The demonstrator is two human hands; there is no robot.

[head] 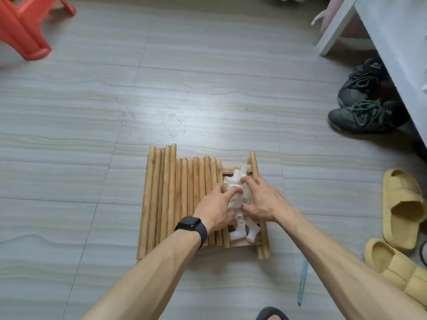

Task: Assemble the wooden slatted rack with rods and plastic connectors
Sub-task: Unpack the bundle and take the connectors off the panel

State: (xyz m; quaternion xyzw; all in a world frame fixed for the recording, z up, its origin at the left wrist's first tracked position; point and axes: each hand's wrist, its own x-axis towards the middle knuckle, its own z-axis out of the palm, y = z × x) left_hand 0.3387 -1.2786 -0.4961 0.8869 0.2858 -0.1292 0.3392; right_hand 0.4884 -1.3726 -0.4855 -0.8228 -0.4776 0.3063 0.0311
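Several wooden rods (175, 199) lie side by side on the floor, stacked over a wooden slatted panel (240, 244) whose edges show at the right. A heap of white plastic connectors (240, 232) sits on the panel's right part. My left hand (217, 207) reaches into the heap from the left, fingers curled round some connectors. From the right, my right hand (258, 199) lies on the same heap, its fingers curled over the pieces. One more rod (255, 167) runs along the panel's right edge.
A red plastic stool (25, 31) stands at the far left. Dark sneakers (362, 100) lie under a white furniture edge (392, 42) at the right. Yellow slippers (402, 209) sit at the right edge. A pale green thin stick (302, 280) lies near my right forearm.
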